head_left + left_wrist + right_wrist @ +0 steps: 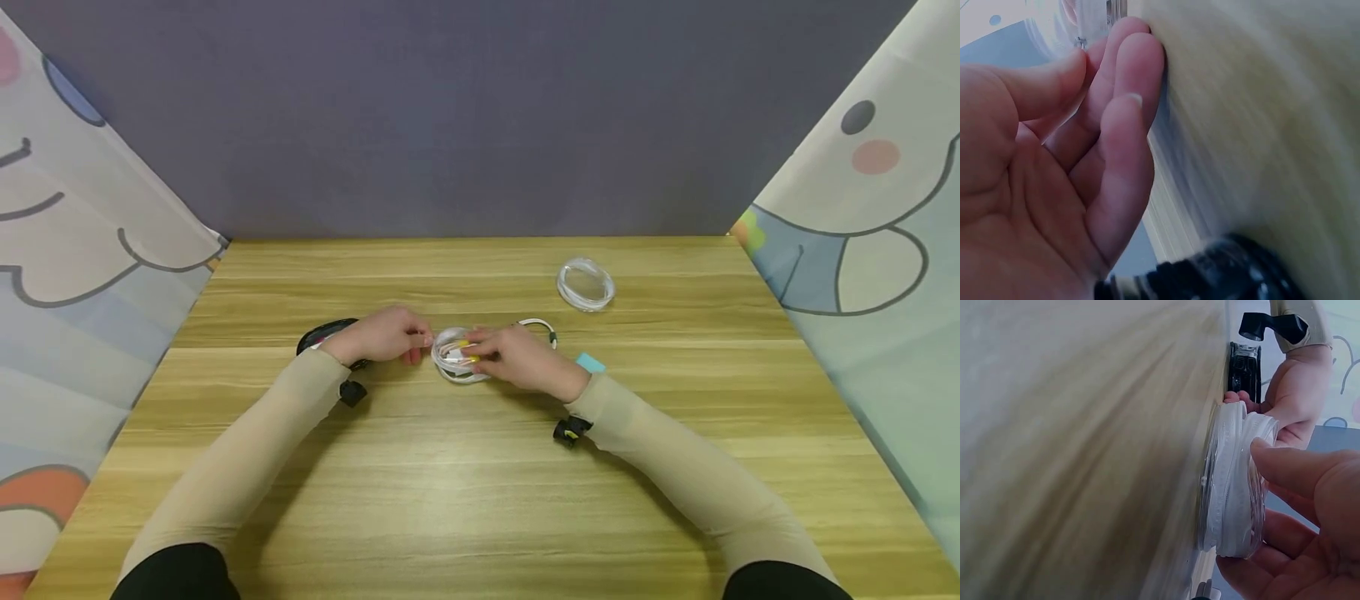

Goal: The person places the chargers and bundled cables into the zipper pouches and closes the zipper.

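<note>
The left hand [390, 333] has thumb and forefinger closed at the pouch's rim, apparently pinching its small metal pull [1080, 43]; the right hand [521, 358] grips the opposite rim between thumb and fingers. The clear pouch [1235, 487] sits between them on the desk [450, 483], with a cable [454, 354] inside. The soft wall could buckle if the right hand squeezes harder, and the zip might then jam; a stray bit of cable could catch in the teeth, or the tiny pull slip from the fingertips.

Only the left wrist view shows the metal pull; only the right wrist view shows the rim edge-on. The head view alone shows the blue tab [591, 362] by the right wrist and a second pouch [564, 292] beyond the right hand.
</note>
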### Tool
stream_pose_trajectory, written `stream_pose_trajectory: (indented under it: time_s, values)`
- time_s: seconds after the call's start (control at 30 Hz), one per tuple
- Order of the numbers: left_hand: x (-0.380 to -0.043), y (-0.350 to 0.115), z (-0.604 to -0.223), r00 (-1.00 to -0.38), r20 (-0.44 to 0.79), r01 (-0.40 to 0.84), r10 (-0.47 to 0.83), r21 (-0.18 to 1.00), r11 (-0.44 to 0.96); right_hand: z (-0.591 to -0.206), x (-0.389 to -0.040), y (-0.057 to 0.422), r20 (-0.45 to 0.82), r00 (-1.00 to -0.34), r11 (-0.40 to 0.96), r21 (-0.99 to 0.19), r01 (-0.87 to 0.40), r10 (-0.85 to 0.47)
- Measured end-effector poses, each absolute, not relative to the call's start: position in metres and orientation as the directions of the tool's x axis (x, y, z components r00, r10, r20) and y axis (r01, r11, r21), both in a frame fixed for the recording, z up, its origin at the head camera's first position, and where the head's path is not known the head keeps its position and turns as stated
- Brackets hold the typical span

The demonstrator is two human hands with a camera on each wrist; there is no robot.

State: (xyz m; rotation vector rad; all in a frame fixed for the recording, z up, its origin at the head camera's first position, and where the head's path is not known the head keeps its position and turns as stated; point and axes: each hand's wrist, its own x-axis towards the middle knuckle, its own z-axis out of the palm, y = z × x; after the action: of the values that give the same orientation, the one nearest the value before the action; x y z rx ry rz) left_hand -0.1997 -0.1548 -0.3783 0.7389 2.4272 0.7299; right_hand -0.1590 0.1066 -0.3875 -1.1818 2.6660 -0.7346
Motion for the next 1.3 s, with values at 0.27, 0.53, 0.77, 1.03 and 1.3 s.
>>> stream_pose_trajectory:
  time_s: [0.27,0.53,0.77,1.03,1.3]
  values:
    - [-0.19,-0.16,-0.376,-0.718,-0.322,0.306,0.617,0.651,0.695,-0.387,-0.156,0.107,0.082,-0.697,0.574,-0.502,-0.647,-0.713]
    - [-0.173,-0.16,-0.375,-0.707,-0.294,0.375,0.644,0.616,0.693,-0.386,-0.155,0.106,0.071,-0.707,0.583,-0.511,-0.632,-0.704]
    - [-0.163,-0.153,-0.37,-0.676,-0.303,0.382,0.672,0.635,0.671,-0.388,-0.156,0.107,0.08,-0.705,0.583,-0.5,-0.64,-0.705]
    - [-0.166,-0.155,-0.377,-0.679,-0.312,0.354,0.664,0.653,0.669,-0.39,-0.162,0.118,0.149,-0.689,0.497,-0.586,-0.639,-0.71]
    - [-0.167,-0.156,-0.377,-0.689,-0.304,0.327,0.658,0.68,0.656,-0.384,-0.171,0.127,0.222,-0.68,0.456,-0.595,-0.662,-0.699]
